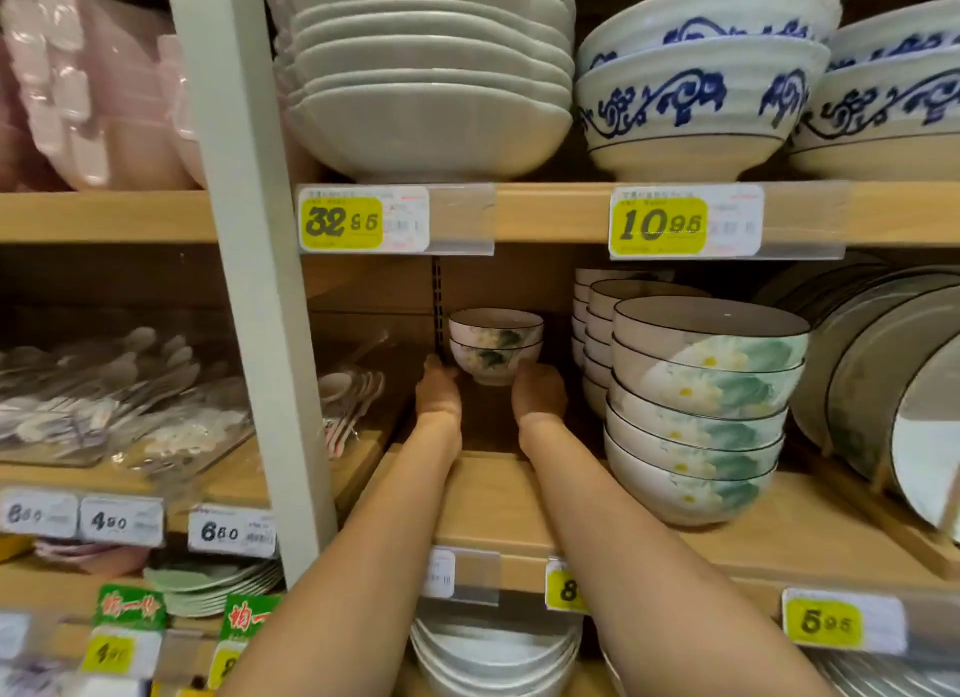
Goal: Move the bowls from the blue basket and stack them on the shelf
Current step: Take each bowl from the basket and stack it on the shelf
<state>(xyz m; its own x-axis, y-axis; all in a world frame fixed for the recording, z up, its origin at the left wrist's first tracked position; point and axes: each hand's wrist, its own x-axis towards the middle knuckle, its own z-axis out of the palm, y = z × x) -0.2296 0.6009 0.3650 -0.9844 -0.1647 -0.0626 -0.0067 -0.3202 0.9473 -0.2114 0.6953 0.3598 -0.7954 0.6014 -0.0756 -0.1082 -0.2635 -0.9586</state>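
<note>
Two small white bowls (494,344) with a green leaf and yellow flower pattern sit nested one in the other, deep at the back of the wooden middle shelf (498,493). Both my arms reach in over the shelf. My left hand (438,388) holds the lower bowl's left side and my right hand (538,387) holds its right side. Whether the stack rests on the shelf board or is slightly lifted cannot be told. The blue basket is out of view.
A tall stack of larger matching flower bowls (698,410) stands right of my right arm, with smaller stacks behind and plates (883,384) on edge further right. A grey upright post (249,280) and packed spoons (353,400) lie left. Upper shelf holds white and blue-patterned bowls.
</note>
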